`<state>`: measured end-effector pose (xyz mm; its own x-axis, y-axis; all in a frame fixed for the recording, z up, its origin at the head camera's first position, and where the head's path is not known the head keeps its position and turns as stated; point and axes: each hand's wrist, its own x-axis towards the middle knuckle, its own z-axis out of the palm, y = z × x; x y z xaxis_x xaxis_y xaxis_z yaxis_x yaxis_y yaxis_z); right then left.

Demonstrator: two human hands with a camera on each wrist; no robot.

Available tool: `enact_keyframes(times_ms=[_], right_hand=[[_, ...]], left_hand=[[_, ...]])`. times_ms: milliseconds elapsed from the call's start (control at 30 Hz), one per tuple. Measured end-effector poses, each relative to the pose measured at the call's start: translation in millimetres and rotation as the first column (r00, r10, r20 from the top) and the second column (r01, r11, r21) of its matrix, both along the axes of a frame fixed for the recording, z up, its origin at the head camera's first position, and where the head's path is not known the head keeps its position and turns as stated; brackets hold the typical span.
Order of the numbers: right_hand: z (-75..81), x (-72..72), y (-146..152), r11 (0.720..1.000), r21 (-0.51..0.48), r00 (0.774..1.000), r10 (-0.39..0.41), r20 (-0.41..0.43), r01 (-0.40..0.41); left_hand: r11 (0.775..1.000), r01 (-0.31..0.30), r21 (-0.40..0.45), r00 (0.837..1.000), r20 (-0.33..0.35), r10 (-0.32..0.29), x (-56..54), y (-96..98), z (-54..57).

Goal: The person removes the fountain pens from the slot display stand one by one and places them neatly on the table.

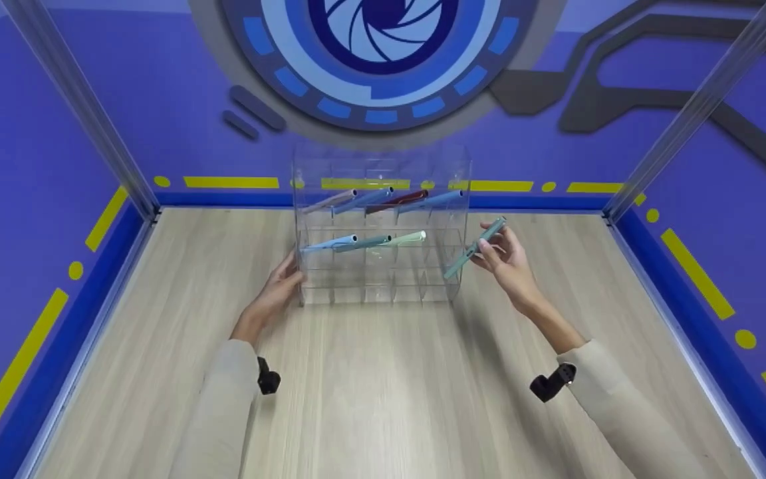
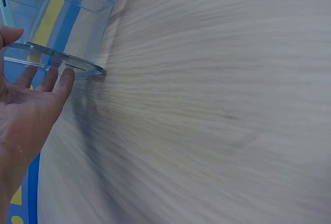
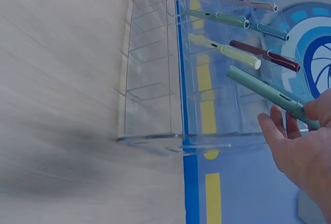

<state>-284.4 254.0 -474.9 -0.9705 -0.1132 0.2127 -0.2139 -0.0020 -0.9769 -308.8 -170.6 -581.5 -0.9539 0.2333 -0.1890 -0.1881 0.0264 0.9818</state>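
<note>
- R hand (image 1: 508, 265) pinched the teal-green capped pen (image 3: 261, 88) betw. thumb & fingers, round its upper half; pen slanted, lower end by the rack's right side.
- L hand (image 1: 276, 287) had fingers touching the clear acrylic pen rack (image 1: 378, 287), low on its left wall; couldn't tell if I gripped or just braced it.
- Rack stood nr the back edge of the worktop (image 1: 383, 386), approx. midway betw. the back corners.
- Upper row, L to R: pale pink pen (image 1: 330, 200), blue pen (image 1: 364, 199), dark red pen (image 1: 396, 201), 2nd blue pen (image 1: 433, 201). Lower: light blue pen (image 1: 330, 244), dark teal pen (image 1: 362, 244), pale green pen (image 1: 406, 239).
- My guess: pen light, stiff, prob. slick; best held mid-length, lower end free. Rack rigid, prob. crackable; best held by its side walls.
</note>
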Motion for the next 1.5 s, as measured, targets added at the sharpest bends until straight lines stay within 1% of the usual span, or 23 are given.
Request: enact_keyframes(times_ms=[100,233,400,467,567,733,867,1000,1100,1267,1367,1500], right_hand=[[-5.0,2.2,7,1.000,0.012,1.000,0.020,0.020,-0.020],[-13.0,4.0,15,0.999,0.026,0.998,0.024,0.052,-0.025],[-22.4,5.8,23,0.993,0.116,0.997,0.002,0.078,-0.012],[-26.3,6.2,26,0.987,0.158,0.997,0.006,0.079,-0.018],[-31.9,6.8,31,0.980,0.200,0.996,0.005,0.088,-0.023],[-40.8,7.0,39,0.974,0.224,0.992,-0.003,0.124,-0.025],[-48.8,7.0,42,0.973,0.229,0.984,-0.009,0.177,-0.033],[-55.7,6.7,45,0.969,0.244,0.973,-0.014,0.231,-0.044],[-59.4,6.8,47,0.965,0.256,0.966,-0.003,0.257,-0.065],[-65.4,9.1,49,0.960,0.264,0.960,0.018,0.279,-0.095],[-70.0,13.2,50,0.950,0.294,0.956,0.014,0.294,-0.104],[-77.0,19.7,52,0.930,0.347,0.945,0.000,0.328,-0.121]], left_hand=[[1.000,0.008,0.022,1.000,-0.007,-0.008,0.2,-1.3,-0.7],[1.000,-0.005,0.031,1.000,0.007,0.005,0.8,-2.7,-1.9],[1.000,-0.003,0.009,1.000,0.008,0.003,3.0,-7.2,-1.5],[1.000,-0.003,0.005,1.000,0.006,0.003,3.5,-9.1,-1.4],[1.000,-0.010,0.015,1.000,0.013,0.009,3.4,-9.8,-1.6],[0.999,-0.006,0.041,1.000,0.015,0.005,1.9,-8.6,-0.2],[0.999,0.001,0.046,1.000,0.009,-0.002,1.4,-8.2,0.2],[1.000,0.009,0.009,1.000,-0.004,-0.009,0.7,-8.1,0.2],[1.000,0.009,-0.016,1.000,-0.011,-0.009,0.3,-8.1,0.8],[1.000,0.008,-0.003,1.000,-0.031,-0.008,0.1,-7.3,0.5],[1.000,0.007,0.013,1.000,-0.028,-0.007,0.9,-6.0,-0.9],[1.000,0.010,0.009,1.000,-0.001,-0.010,2.4,-4.3,-2.9]])
